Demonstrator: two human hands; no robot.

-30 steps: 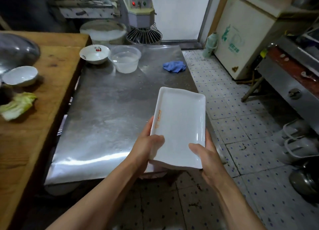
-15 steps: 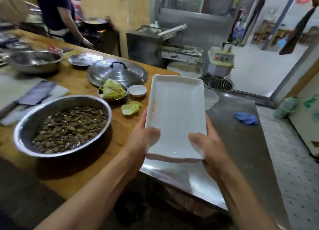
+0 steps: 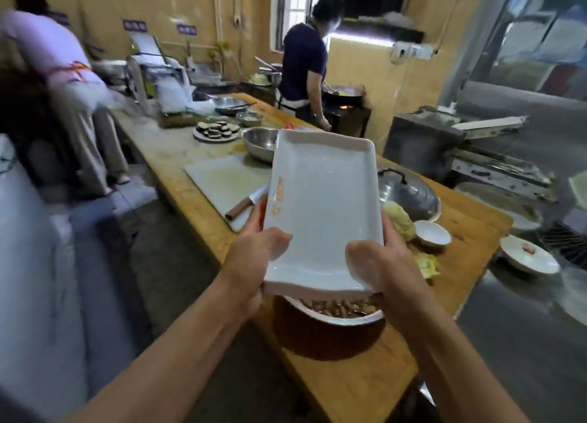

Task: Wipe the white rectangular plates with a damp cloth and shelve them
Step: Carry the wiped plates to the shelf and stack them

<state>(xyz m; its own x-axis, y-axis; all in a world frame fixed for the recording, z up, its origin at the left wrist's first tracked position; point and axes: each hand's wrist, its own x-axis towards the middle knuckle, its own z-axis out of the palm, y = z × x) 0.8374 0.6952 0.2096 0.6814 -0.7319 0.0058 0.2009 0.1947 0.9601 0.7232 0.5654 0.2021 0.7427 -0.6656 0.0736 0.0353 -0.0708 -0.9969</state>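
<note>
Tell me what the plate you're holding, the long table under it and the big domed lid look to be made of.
White rectangular plate: glossy white with soft highlights and a printed orange mark, probably glazed ceramic, though melamine can't be ruled out. Long table: yellowish wood, matte, with visible grain and stains. Domed lid: grey reflective metal, likely stainless steel or aluminium, with a dark handle.
</note>
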